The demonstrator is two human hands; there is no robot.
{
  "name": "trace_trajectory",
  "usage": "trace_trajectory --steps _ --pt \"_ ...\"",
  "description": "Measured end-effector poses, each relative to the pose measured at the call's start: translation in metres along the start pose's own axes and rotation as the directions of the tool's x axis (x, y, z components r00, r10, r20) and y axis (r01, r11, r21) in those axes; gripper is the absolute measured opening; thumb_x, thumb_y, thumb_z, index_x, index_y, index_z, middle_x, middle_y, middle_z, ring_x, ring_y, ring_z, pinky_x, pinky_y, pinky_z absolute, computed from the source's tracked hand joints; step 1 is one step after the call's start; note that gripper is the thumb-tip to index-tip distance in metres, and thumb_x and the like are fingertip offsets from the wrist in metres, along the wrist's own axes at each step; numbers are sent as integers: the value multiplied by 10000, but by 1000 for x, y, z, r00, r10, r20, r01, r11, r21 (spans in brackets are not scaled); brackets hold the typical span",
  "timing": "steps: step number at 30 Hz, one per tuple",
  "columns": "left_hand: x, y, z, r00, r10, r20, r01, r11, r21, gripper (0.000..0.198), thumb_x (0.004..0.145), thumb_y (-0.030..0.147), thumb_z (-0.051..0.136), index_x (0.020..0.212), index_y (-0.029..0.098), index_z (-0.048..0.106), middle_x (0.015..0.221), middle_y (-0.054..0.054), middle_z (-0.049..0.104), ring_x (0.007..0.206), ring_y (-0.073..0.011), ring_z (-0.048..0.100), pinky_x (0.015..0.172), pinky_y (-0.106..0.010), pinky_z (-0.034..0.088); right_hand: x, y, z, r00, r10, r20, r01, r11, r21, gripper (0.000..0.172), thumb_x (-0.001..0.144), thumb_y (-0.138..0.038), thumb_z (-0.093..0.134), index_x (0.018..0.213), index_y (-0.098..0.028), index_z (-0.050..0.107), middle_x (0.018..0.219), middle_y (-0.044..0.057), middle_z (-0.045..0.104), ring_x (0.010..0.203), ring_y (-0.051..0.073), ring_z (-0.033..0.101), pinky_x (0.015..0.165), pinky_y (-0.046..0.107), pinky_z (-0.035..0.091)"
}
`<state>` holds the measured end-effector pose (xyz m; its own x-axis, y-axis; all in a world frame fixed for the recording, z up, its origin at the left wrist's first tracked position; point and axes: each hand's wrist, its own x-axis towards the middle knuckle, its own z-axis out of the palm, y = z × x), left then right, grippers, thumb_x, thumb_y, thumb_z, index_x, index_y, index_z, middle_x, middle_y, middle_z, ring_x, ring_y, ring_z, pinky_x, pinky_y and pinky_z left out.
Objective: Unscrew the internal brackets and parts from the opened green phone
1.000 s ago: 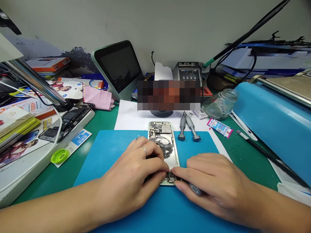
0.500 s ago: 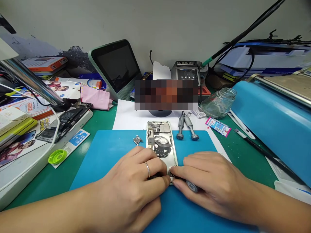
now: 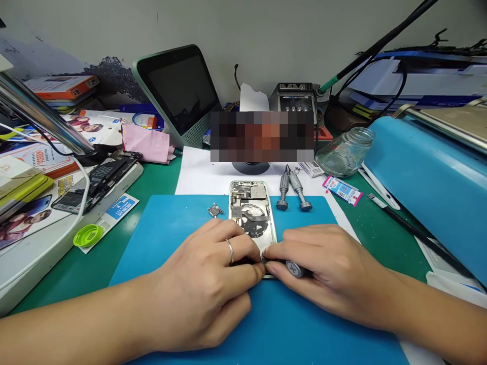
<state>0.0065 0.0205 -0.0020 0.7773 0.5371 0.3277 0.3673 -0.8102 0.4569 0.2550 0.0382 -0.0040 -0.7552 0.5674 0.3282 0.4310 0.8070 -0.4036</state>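
An opened phone body [image 3: 268, 230] lies on the blue mat [image 3: 171, 223], its inner parts showing. Over its lower left edge, my left hand [image 3: 216, 268], with a ring, has its thumb and fingers pinched together; what is between them is hidden. My right hand [image 3: 323, 268] is closed at the phone's lower right, fingertips on a small part at the bottom end. A grey screwdriver [image 3: 296, 268] sticks out from within that hand. A small metal component [image 3: 215, 210] rests left of the phone. Two grey screwdrivers [image 3: 283, 190] lie beyond it to the right.
A second phone assembly [image 3: 101, 180] and a green lid [image 3: 88, 235] are at the left. Behind stand a tablet-like screen [image 3: 180, 86] and a blurred-out object on a round base [image 3: 251, 167]. A glass jar [image 3: 344, 152] and a blue machine [image 3: 426, 187] are at the right.
The whole view has shifted slightly, so things sit higher in the picture. The right fingertips have moved slightly at the phone's bottom end, and the screwdriver in that hand has turned a little.
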Motion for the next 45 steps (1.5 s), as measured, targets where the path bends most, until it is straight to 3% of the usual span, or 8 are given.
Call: trace_trajectory --steps 11,22,27,34,40,45 --pt "2 -2 0 1000 -9 4 10 999 -40 275 961 84 500 1051 136 755 1069 -62 732 911 -220 577 822 -427 455 -2 -1 4 1000 -25 -8 24 996 -89 279 1052 -165 524 829 -166 692 639 -25 549 555 120 469 553 292 305" --pt "2 -3 -1 1000 -5 19 6 999 -41 300 960 72 482 1063 132 757 1055 -66 737 919 -226 584 828 -429 458 0 -2 5 996 -69 -49 62 989 -136 270 1064 -151 496 890 -155 703 672 -8 596 580 130 509 565 297 337" --pt "1 -2 0 1000 0 11 0 1000 -31 280 975 81 487 1049 139 751 1070 -60 733 928 -224 580 812 -422 451 -7 5 -9 987 -105 -119 61 943 -327 225 1046 -164 548 887 -148 707 652 -11 559 571 139 455 566 313 329" --pt "0 -3 2 1000 -5 -17 4 1000 -24 263 985 88 504 1067 165 742 1092 -60 733 924 -228 573 796 -422 434 -17 16 -15 998 -29 -49 1 868 -496 323 1083 -228 503 825 -168 687 661 4 606 574 145 543 566 301 373" --pt "-1 -2 2 1000 -24 -2 24 999 -41 267 981 80 496 1072 170 730 1114 -59 714 952 -226 578 832 -424 435 -18 19 -16 999 21 -40 -35 918 -395 259 1084 -216 502 910 -177 690 747 13 700 645 141 638 608 275 438" --pt "-1 -2 3 998 -62 13 63 995 -76 260 1000 89 490 1119 181 702 1092 -54 700 965 -221 581 858 -420 425 -23 21 -24 998 61 -18 -63 946 -317 210 1070 -194 511 986 -183 704 775 10 708 637 131 623 591 265 435"
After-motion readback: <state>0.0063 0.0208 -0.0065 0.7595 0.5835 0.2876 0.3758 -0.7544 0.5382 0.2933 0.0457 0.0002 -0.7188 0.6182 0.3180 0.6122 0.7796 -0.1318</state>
